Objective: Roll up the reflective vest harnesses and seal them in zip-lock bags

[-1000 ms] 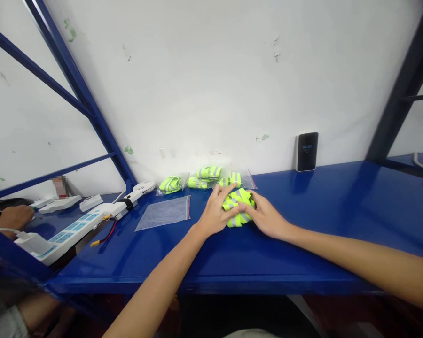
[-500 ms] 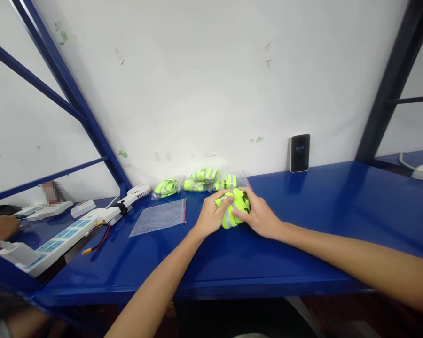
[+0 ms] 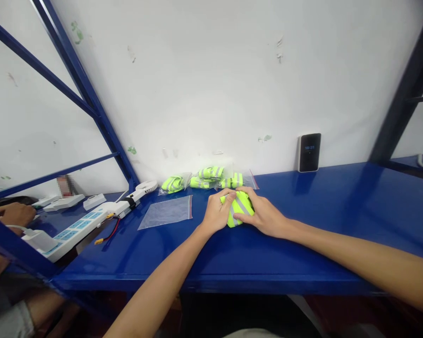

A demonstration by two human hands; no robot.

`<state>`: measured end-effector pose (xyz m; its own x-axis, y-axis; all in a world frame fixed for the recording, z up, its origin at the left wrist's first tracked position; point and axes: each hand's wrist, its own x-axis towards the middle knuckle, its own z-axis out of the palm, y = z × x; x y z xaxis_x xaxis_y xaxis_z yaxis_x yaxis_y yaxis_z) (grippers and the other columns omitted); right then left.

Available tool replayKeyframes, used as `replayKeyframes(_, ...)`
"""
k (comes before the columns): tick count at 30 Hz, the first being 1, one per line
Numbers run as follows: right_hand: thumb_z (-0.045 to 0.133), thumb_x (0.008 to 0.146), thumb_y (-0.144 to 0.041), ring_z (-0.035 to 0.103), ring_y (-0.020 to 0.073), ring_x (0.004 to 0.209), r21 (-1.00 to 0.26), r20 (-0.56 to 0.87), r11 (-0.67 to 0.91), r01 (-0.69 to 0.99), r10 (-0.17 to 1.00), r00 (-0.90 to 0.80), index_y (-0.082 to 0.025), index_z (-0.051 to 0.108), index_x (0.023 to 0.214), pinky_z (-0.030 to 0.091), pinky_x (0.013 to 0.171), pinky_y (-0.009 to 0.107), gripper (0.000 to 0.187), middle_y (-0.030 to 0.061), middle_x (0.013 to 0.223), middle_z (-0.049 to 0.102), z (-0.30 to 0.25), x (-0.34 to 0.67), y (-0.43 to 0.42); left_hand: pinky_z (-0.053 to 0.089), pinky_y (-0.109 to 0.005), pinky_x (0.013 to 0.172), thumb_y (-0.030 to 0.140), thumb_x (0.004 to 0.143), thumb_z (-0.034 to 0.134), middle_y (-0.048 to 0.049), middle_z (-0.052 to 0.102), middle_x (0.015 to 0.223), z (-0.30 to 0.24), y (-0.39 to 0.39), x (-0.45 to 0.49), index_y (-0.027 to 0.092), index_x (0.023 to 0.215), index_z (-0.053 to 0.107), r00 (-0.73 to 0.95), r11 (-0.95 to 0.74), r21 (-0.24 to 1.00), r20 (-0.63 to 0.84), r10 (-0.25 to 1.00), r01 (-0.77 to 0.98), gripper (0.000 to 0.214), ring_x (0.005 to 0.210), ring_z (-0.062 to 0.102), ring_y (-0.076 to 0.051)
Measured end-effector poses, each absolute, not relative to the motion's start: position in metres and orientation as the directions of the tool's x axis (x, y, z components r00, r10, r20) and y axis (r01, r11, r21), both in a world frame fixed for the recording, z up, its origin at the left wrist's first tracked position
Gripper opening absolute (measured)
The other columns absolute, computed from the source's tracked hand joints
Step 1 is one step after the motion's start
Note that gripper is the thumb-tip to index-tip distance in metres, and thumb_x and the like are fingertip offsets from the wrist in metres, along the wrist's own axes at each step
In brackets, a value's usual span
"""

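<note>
Both my hands are wrapped round a folded bundle of neon-yellow reflective fabric [image 3: 240, 210] with silver stripes, just over the blue tabletop. On its left side my left hand [image 3: 217, 210] grips it, thumb lying across the top. My right hand [image 3: 265, 212] holds the right side, its thumb pressed on the near face. The fingers behind the bundle are partly hidden. Left of my hands a clear zip bag [image 3: 167, 212] with a red seal edge lies flat. Behind them, against the wall, are several similar yellow bundles [image 3: 211, 173] in clear bags, with another bagged bundle [image 3: 174, 184] to their left.
A white power strip [image 3: 81, 227], a small white fan [image 3: 146, 187] and a red-black cable with yellow connectors [image 3: 112, 231] lie at the left. Another person's hand [image 3: 17, 214] rests beyond the blue frame [image 3: 107, 129]. A device with a dark screen [image 3: 309, 152] leans against the wall.
The bundle has been turned or pressed between my hands; a broad diagonal silver stripe now faces up and it looks flatter. The view has shifted slightly left.
</note>
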<state>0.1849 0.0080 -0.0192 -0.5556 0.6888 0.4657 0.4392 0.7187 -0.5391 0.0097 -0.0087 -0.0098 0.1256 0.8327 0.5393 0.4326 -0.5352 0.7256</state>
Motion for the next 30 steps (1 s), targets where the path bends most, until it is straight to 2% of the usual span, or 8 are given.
replayKeyframes(4, 0.059, 0.087, -0.045, 0.063, 0.0229, 0.082, -0.518, 0.488, 0.754, 0.403, 0.648, -0.585, -0.022, 0.034, 0.133, 0.046, 0.068, 0.030, 0.057, 0.0075, 0.103, 0.064, -0.018, 0.189, 0.010, 0.037, -0.022, 0.063, 0.053, 0.087, 0.053, -0.0013, 0.062, 0.077, -0.011, -0.001, 0.000, 0.014, 0.092, 0.069, 0.167, -0.474, 0.840, 0.444, 0.880, 0.265, 0.042, 0.068, 0.052, -0.013)
replayKeyframes(9, 0.063, 0.084, -0.043, 0.065, 0.0229, 0.087, -0.389, 0.522, 0.857, 0.337, 0.507, -0.686, -0.025, 0.037, 0.134, 0.049, 0.069, 0.031, 0.059, 0.0091, 0.119, 0.062, -0.022, 0.198, 0.015, 0.039, -0.022, 0.065, 0.049, 0.067, 0.077, -0.0023, 0.062, 0.080, -0.014, 0.009, -0.020, 0.012, 0.093, 0.066, 0.442, -0.236, 0.971, 0.193, 0.876, 0.045, 0.046, 0.071, 0.055, -0.014)
replayKeyframes(14, 0.057, 0.089, -0.047, 0.065, 0.0278, 0.095, -0.233, 0.529, 0.894, 0.383, 0.447, -0.722, -0.024, 0.043, 0.132, 0.051, 0.080, 0.041, 0.050, 0.0102, 0.116, 0.064, -0.021, 0.205, 0.019, 0.040, -0.022, 0.070, 0.049, 0.068, 0.077, -0.0005, 0.059, 0.085, -0.020, 0.011, -0.020, 0.016, 0.098, 0.060, 0.487, -0.174, 0.985, 0.144, 0.862, 0.016, 0.047, 0.077, 0.056, -0.013)
replayKeyframes(17, 0.058, 0.088, -0.046, 0.060, 0.0303, 0.110, -0.239, 0.555, 0.898, 0.369, 0.439, -0.707, -0.024, 0.042, 0.132, 0.048, 0.090, 0.046, 0.051, 0.0124, 0.126, 0.059, -0.015, 0.206, 0.020, 0.040, -0.021, 0.067, 0.052, 0.074, 0.071, 0.0025, 0.053, 0.078, -0.021, 0.012, -0.015, 0.017, 0.089, 0.055, 0.462, -0.152, 0.988, 0.121, 0.879, 0.031, 0.041, 0.070, 0.052, -0.010)
replayKeyframes(20, 0.059, 0.088, -0.040, 0.052, 0.0288, 0.122, -0.282, 0.600, 0.916, 0.284, 0.400, -0.693, -0.023, 0.040, 0.128, 0.046, 0.095, 0.043, 0.047, 0.0145, 0.136, 0.048, -0.010, 0.203, 0.019, 0.040, -0.022, 0.066, 0.056, 0.077, 0.066, 0.0027, 0.051, 0.077, -0.021, 0.012, -0.014, 0.017, 0.087, 0.053, 0.443, -0.145, 0.989, 0.117, 0.889, 0.029, 0.042, 0.069, 0.052, -0.010)
replayKeyframes(26, 0.057, 0.090, -0.034, 0.061, 0.0212, 0.082, -0.271, 0.575, 0.912, 0.308, 0.410, -0.708, -0.022, 0.045, 0.098, 0.049, 0.067, 0.033, 0.018, 0.0100, 0.105, 0.060, -0.013, 0.200, 0.007, 0.036, -0.022, 0.065, 0.048, 0.077, 0.069, 0.0009, 0.054, 0.077, -0.013, 0.003, -0.011, 0.015, 0.086, 0.059, 0.462, -0.323, 0.929, 0.209, 0.862, 0.182, 0.036, 0.070, 0.050, -0.011)
replayKeyframes(28, 0.057, 0.089, -0.037, 0.059, 0.0195, 0.072, -0.269, 0.590, 0.896, 0.354, 0.444, -0.675, -0.022, 0.046, 0.090, 0.046, 0.060, 0.032, 0.019, 0.0079, 0.094, 0.061, -0.016, 0.199, 0.004, 0.036, -0.022, 0.065, 0.045, 0.075, 0.071, 0.0012, 0.055, 0.077, -0.010, -0.001, -0.007, 0.015, 0.086, 0.061, 0.482, -0.370, 0.897, 0.220, 0.848, 0.241, 0.034, 0.070, 0.050, -0.011)
replayKeyframes(30, 0.057, 0.089, -0.039, 0.060, 0.0202, 0.073, -0.289, 0.611, 0.877, 0.384, 0.478, -0.631, -0.021, 0.049, 0.092, 0.047, 0.061, 0.032, 0.020, 0.0076, 0.093, 0.061, -0.017, 0.198, 0.003, 0.038, -0.023, 0.066, 0.045, 0.077, 0.070, 0.0009, 0.058, 0.078, -0.009, -0.003, -0.003, 0.015, 0.089, 0.063, 0.478, -0.391, 0.875, 0.224, 0.850, 0.285, 0.033, 0.071, 0.052, -0.012)
